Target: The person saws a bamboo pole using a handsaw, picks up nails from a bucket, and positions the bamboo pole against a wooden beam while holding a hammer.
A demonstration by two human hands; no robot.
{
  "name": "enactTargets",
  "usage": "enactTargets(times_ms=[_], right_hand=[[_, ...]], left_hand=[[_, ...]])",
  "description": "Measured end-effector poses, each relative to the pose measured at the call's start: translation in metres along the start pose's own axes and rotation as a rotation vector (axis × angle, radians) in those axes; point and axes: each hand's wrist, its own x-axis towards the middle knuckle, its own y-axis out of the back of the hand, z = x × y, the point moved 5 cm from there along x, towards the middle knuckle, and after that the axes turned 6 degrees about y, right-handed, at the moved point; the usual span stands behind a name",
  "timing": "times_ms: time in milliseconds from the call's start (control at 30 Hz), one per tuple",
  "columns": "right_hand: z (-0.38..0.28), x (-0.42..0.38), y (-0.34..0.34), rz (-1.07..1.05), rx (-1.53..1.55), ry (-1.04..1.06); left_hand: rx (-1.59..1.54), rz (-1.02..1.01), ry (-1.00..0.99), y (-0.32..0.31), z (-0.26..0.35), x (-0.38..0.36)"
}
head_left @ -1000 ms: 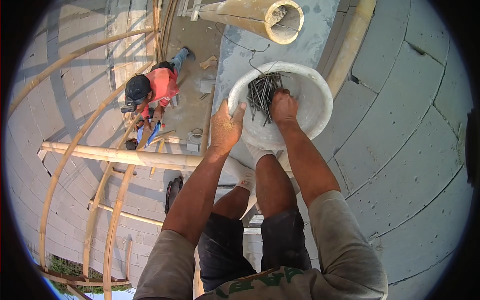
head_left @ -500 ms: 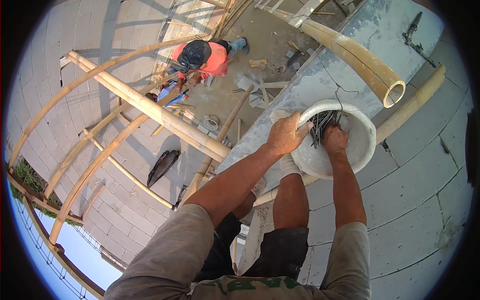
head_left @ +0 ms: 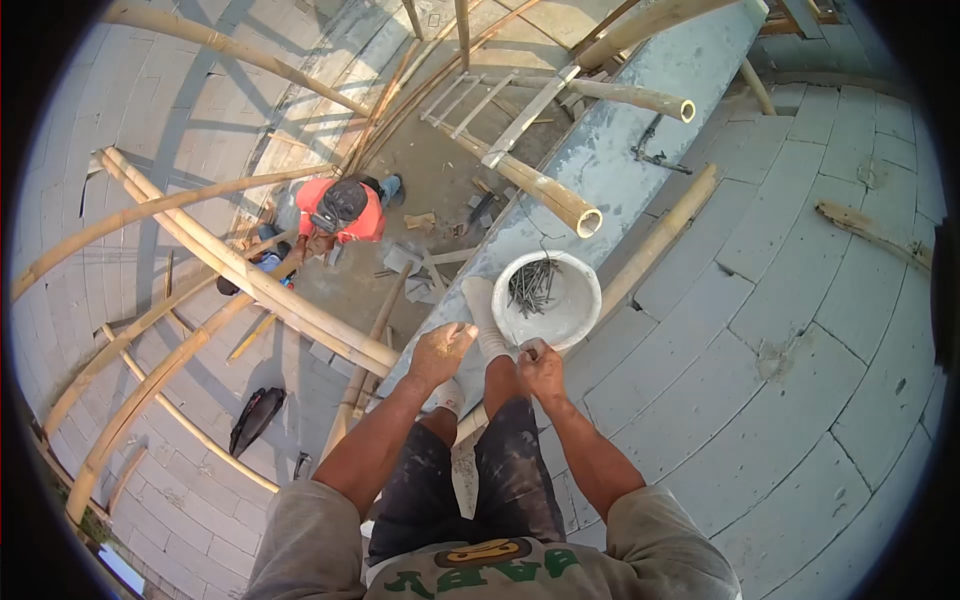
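A white bucket (head_left: 578,301) rests on the grey plank in front of me, with a bunch of thin dark metal pieces that look like nails (head_left: 533,287) at its left side. My right hand (head_left: 541,368) is just below the near rim, outside the bucket, fingers pinched together. To its left, my left hand (head_left: 445,352) hovers above my legs, its fingers curled against the thumb. Whatever either hand holds is too small to make out.
I stand high on a grey plank (head_left: 610,150) among bamboo poles (head_left: 548,195). A block wall (head_left: 760,400) rises on the right. Down on the left a co-worker in a red shirt (head_left: 362,222) bends over. A black bag-like object (head_left: 257,420) lies lower left.
My right hand has come out of the bucket to its near rim. My left hand has let go of the rim and drawn back toward me. The view has shifted.
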Motion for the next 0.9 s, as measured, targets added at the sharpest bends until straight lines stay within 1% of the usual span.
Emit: enactTargets(times_ms=[100,167,200,300,333,367,400,433,467,500,533,567,600,667,733,800,833,867,900], right_hand=[[-0.075,-0.048,-0.024,-0.103,0.24,-0.061],[-0.134,-0.07,-0.024,-0.147,0.314,-0.077],[-0.15,-0.089,-0.029,-0.184,0.349,-0.096],[-0.158,-0.119,-0.041,-0.275,0.44,-0.134],[-0.167,-0.129,-0.039,-0.293,0.425,-0.068],[-0.171,-0.139,-0.041,-0.31,0.432,-0.075],[-0.188,-0.152,-0.038,-0.33,0.399,-0.095],[-0.2,-0.162,-0.037,-0.354,0.398,-0.041],[-0.196,-0.165,-0.038,-0.366,0.338,0.023],[-0.202,-0.171,-0.035,-0.398,0.316,0.099],[-0.218,-0.182,-0.033,-0.427,0.287,0.137],[-0.22,-0.181,-0.033,-0.45,0.213,0.189],[-0.231,-0.184,-0.034,-0.491,0.15,0.221],[-0.255,-0.183,-0.036,-0.52,0.041,0.314],[-0.282,-0.174,-0.042,-0.534,-0.071,0.439],[-0.324,-0.17,-0.053,-0.54,-0.13,0.518],[-0.346,-0.173,-0.059,-0.544,-0.16,0.554],[-0.37,-0.179,-0.067,-0.597,-0.185,0.612],[-0.392,-0.181,-0.078,-0.629,-0.202,0.635]], left_hand=[[0.136,-0.031,0.067,0.007,-0.004,-0.042],[0.001,-0.056,0.049,0.017,0.002,-0.068],[-0.071,-0.064,0.057,0.02,-0.001,-0.089],[-0.165,0.029,0.058,0.044,0.006,-0.132],[-0.143,0.052,-0.007,0.045,0.006,-0.141],[-0.112,0.121,-0.053,0.054,0.002,-0.151],[-0.208,0.19,-0.06,0.066,0.005,-0.169],[-0.158,0.245,-0.079,0.07,-0.002,-0.177],[-0.085,0.34,-0.128,0.082,-0.004,-0.189],[-0.023,0.411,-0.22,0.082,-0.017,-0.186],[-0.199,0.39,-0.195,0.11,-0.014,-0.21],[0.029,0.551,-0.269,0.124,-0.018,-0.217],[-0.104,0.646,-0.253,0.155,-0.016,-0.248],[-0.223,0.653,-0.174,0.205,-0.031,-0.298],[-0.465,0.669,-0.06,0.235,-0.062,-0.322],[-0.435,0.945,-0.13,0.27,-0.069,-0.389],[-0.459,1.044,-0.113,0.279,-0.08,-0.41],[-0.483,1.142,-0.096,0.289,-0.091,-0.43],[-0.565,1.208,-0.03,0.288,-0.114,-0.439]])
